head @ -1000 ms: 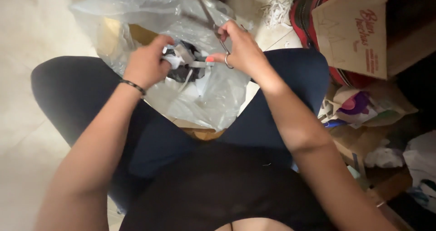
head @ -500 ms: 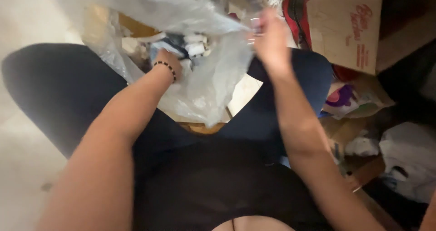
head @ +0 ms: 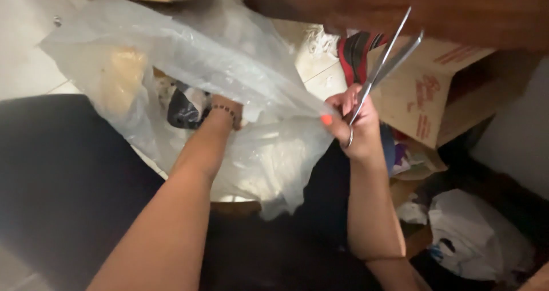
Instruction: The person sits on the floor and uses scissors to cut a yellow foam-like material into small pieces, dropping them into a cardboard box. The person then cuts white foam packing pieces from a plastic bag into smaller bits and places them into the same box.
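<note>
My left hand (head: 226, 111) reaches inside the clear plastic bag (head: 229, 79), grip hidden; my right hand (head: 357, 122) pinches its edge, grasping silver metal scissors (head: 386, 62) pointing up-right.

A clear plastic bag (head: 189, 68) filled the middle, draped over the lap. To the right, a cardboard box (head: 434, 96) and scattered clutter (head: 474, 234) crowded the floor, with a dark wooden edge (head: 372, 5) overhead. Bare pale floor (head: 23, 68) lay open on the left.
</note>
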